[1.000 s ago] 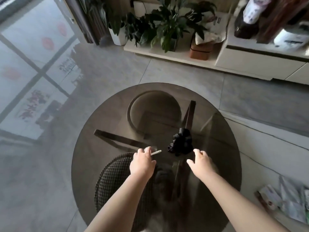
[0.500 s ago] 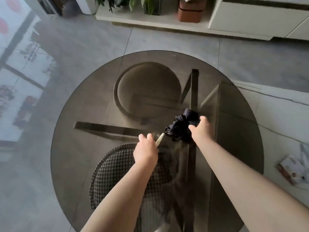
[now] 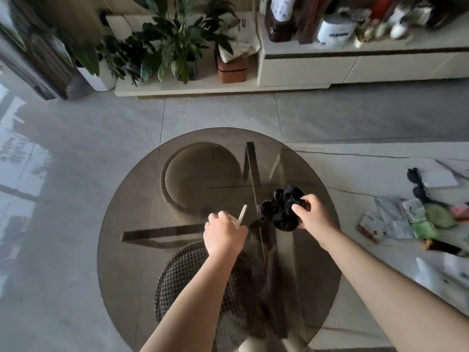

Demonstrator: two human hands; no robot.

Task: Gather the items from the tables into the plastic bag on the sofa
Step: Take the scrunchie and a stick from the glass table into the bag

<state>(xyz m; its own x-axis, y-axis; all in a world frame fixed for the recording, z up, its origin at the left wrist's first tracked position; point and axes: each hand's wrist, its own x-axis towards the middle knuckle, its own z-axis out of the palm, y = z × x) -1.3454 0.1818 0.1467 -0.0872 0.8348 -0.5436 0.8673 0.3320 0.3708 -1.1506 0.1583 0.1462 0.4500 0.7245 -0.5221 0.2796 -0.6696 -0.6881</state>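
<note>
A round smoked-glass table (image 3: 132, 250) fills the middle of the view. My right hand (image 3: 313, 219) grips a black satin scrunchie (image 3: 280, 208) and holds it just above the glass. My left hand (image 3: 223, 233) is curled round a slim pale hair clip (image 3: 241, 215) that sticks up past my fingers. To the right, a white marble table (image 3: 355, 174) carries several packets, sachets and a pair of dark sunglasses (image 3: 416, 184). The plastic bag and the sofa are out of view.
Through the glass I see a checked stool (image 3: 187, 280) and a round beige stool (image 3: 203, 174). Potted plants (image 3: 172, 47), an orange box (image 3: 232, 69) and a cream cabinet (image 3: 355, 69) with bottles line the far wall. Grey tile floor lies to the left.
My right hand closed on the scrunchie and lifted it off the glass. My left hand kept the clip and shifted little. The camera tilted up, revealing the marble table's items.
</note>
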